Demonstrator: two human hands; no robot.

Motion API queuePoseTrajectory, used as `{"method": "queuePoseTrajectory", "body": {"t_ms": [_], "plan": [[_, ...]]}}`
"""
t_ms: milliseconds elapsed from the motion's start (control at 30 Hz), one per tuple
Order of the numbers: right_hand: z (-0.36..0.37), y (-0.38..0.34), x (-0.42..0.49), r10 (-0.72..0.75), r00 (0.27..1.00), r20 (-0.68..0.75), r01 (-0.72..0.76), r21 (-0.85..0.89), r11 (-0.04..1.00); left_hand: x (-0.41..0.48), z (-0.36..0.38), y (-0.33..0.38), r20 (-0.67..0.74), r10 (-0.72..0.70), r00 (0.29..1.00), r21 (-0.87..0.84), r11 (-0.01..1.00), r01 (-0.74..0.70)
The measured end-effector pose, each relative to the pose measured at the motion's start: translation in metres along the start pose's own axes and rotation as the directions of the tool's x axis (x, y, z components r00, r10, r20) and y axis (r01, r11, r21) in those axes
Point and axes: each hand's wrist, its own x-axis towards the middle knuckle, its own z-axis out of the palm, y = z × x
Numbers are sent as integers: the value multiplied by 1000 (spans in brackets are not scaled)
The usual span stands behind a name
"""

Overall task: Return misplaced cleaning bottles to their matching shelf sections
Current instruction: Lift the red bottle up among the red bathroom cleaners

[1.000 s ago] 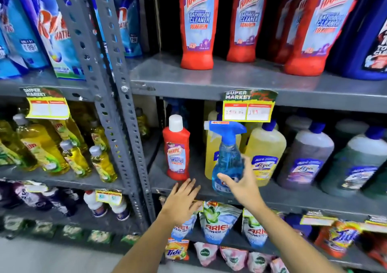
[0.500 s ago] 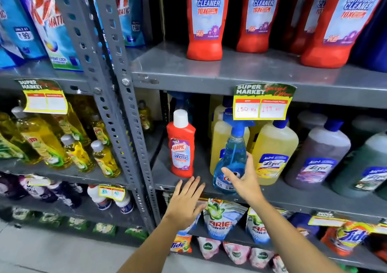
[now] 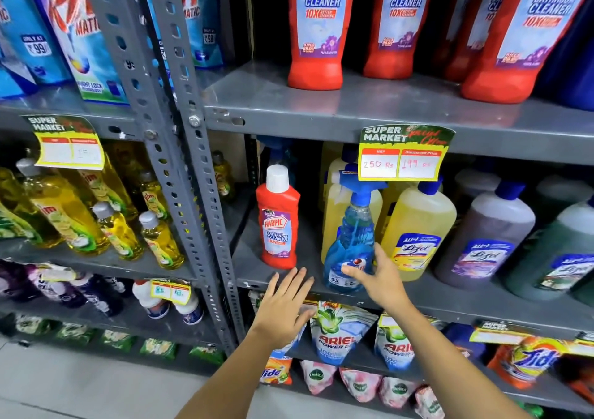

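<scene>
A blue spray bottle (image 3: 353,232) with a blue trigger head stands at the front of the middle shelf (image 3: 482,299), among yellow Lizol bottles (image 3: 418,226). My right hand (image 3: 379,277) wraps its lower part, thumb on the front label and fingers round the right side. A small red Harpic bathroom cleaner bottle (image 3: 278,226) with a white cap stands upright just left of it. My left hand (image 3: 283,306) hovers flat with fingers spread just below the shelf edge, under the small red bottle and not touching it. Large red Harpic bottles (image 3: 316,29) fill the shelf above.
A yellow price tag (image 3: 401,153) hangs from the upper shelf edge over the spray head. Grey perforated uprights (image 3: 193,161) divide this bay from yellow Vim bottles (image 3: 64,213) on the left. Purple and green Lizol bottles (image 3: 482,235) stand to the right. Ariel pouches (image 3: 337,332) hang below.
The view has shifted a little and come closer to the shelf. Both hands and the spray bottle keep about the same places.
</scene>
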Motion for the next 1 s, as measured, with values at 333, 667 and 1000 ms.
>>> {"method": "queuePoseTrajectory", "body": {"t_ms": [333, 667, 1000], "plan": [[7, -4, -14, -20, 995, -102, 21, 6, 1000, -1, -3, 0, 2, 13, 1000, 4, 1000, -14], [56, -79, -37, -572, 795, -200, 547, -171, 820, -2, -3, 3, 29, -3, 1000, 66, 998, 1], [124, -100, 31, -127, 992, -8, 127, -22, 992, -2, -9, 4, 49, 2, 999, 76, 997, -5]]}}
